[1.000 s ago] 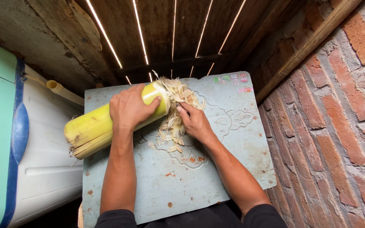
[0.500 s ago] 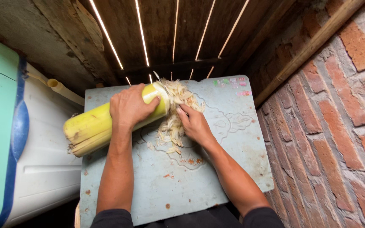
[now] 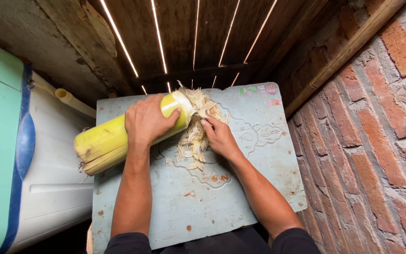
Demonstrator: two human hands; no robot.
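On a pale blue-grey metal sheet (image 3: 240, 197) dotted with rust spots and embossed with a curling pattern lies a thick yellow-green banana stem (image 3: 118, 136), set at a slant with its cut base hanging off the sheet's left edge and its far end near the top middle. Its skin is smooth and waxy, yellow toward the base and greener under the palm, with layered sheaths showing at the cut. At the far end the stem is torn into pale, stringy shreds (image 3: 196, 134), which pile beside and below it on the sheet. The left hand (image 3: 147, 121) wraps over the stem, fingers curled around it and pressed together. The right hand (image 3: 218, 137) rests on the shreds, its fingertips bent in at the frayed end; whether they pinch a strand cannot be told. A white and teal tub (image 3: 24, 164) stands at the left, a brick wall (image 3: 377, 141) at the right. Compared with half a second ago, both hands and the stem sit in nearly the same places, the right fingertips closer to the stem's end.
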